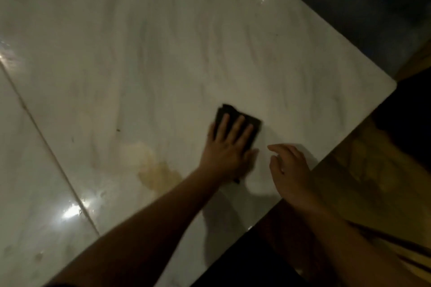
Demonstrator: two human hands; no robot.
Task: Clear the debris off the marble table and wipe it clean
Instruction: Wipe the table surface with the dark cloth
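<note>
- Pressing down on the cloth (231,111), the left hand (227,149) lies flat with the palm down. It is not clenched; the fingers are straight and a little spread.
- Dark and folded, the cloth lies on the table (163,53), in the lower middle of the frame, a little right of centre. Its far part shows beyond the fingertips and its near part is hidden under the palm. A small dark tip shows below the heel of the hand.
- Three fingers (238,124) lie on the cloth. The thumb points to the right, at the near right edge of the cloth.
- Left forearm enters from the lower left corner and goes up and to the right.
- Right hand (290,171) is just right of the left hand, apart from the cloth and near the edge of the table. Its fingers are loosely bent and it grasps nothing. The index finger points left, toward the left thumb. Whether this hand touches the marble, I cannot tell.
- Right forearm enters from the lower right and crosses the edge of the table.
- Yellow-brown stain (158,171) lies on the marble just left of the left wrist, and a small dark speck (118,130) lies further up and to the left.
- Slanted seam (46,146) crosses the left part of the table.
</note>
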